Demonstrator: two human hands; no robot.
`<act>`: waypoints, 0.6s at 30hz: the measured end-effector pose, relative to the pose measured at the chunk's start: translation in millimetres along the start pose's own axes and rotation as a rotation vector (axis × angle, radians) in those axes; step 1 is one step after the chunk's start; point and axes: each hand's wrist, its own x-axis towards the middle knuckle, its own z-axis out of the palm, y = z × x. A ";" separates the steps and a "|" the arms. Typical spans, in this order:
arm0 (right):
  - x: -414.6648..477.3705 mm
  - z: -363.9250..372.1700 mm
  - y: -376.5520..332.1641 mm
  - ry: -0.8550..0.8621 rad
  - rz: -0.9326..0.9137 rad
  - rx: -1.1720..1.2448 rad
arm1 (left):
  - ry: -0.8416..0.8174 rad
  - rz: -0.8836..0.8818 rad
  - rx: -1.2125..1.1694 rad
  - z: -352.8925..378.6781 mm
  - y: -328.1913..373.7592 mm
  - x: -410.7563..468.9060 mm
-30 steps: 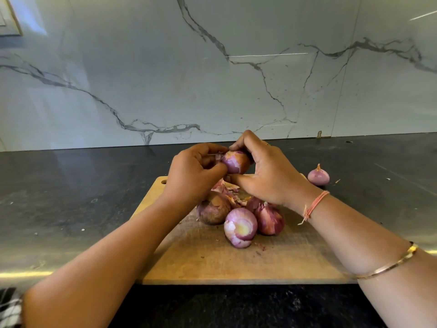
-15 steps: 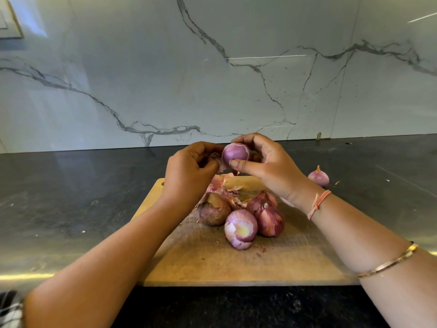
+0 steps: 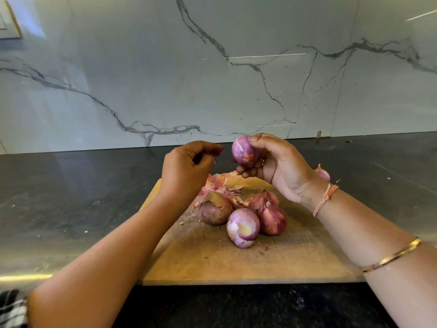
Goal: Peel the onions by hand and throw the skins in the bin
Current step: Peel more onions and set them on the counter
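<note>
My right hand (image 3: 281, 166) grips a mostly peeled purple onion (image 3: 243, 149) above the far end of the wooden cutting board (image 3: 212, 259). My left hand (image 3: 186, 171) hovers just left of it, its fingertips pinched on a small scrap of skin. On the board lie a peeled onion (image 3: 243, 227), a brown unpeeled onion (image 3: 215, 208) and a reddish unpeeled onion (image 3: 269, 214). Loose skins (image 3: 220, 183) are piled behind them. No bin is in view.
The board lies on a dark stone counter (image 3: 71, 204) that runs to a white marble wall (image 3: 212, 79). Another small onion (image 3: 322, 174) sits on the counter right of the board, partly behind my right wrist. A checked cloth (image 3: 11, 308) shows at the bottom left corner.
My hands have come apart: the right hand lifted and turned the onion toward the right, and the left hand pulled away to the left with a bit of skin.
</note>
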 end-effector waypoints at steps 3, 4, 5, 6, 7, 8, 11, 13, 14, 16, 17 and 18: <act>0.4 -2.0 2.2 0.023 0.013 -0.129 | -0.048 -0.013 -0.011 1.9 2.9 -4.3; 0.8 -2.3 3.1 0.026 0.017 -0.154 | -0.064 -0.013 -0.028 2.6 4.8 -6.1; 1.1 -2.6 3.8 0.027 0.020 -0.165 | -0.075 -0.005 -0.053 3.0 6.5 -7.6; 1.5 -2.6 4.4 0.028 0.021 -0.163 | -0.084 0.006 -0.082 2.9 8.5 -8.9; 1.5 -2.3 4.5 0.028 0.021 -0.153 | -0.092 0.013 -0.103 2.6 9.9 -9.4; 1.4 -2.2 4.9 0.027 0.018 -0.142 | -0.102 0.015 -0.114 2.2 10.7 -9.3; 1.0 -1.0 6.0 0.019 0.002 -0.179 | -0.117 0.004 -0.097 2.5 9.3 -9.4; 0.6 -0.2 6.2 0.019 -0.001 -0.205 | -0.105 -0.013 -0.073 2.6 7.9 -9.1; 0.6 -0.3 6.4 0.016 -0.002 -0.207 | -0.097 -0.019 -0.061 2.6 7.4 -9.0; 0.7 -0.9 6.9 0.007 -0.004 -0.217 | -0.081 -0.019 -0.028 3.2 6.3 -9.0; 0.7 -1.2 7.3 0.003 -0.007 -0.232 | -0.071 -0.014 -0.002 3.6 5.7 -8.9; 0.7 -1.5 7.8 -0.001 -0.011 -0.248 | -0.062 -0.005 0.026 4.2 5.1 -8.7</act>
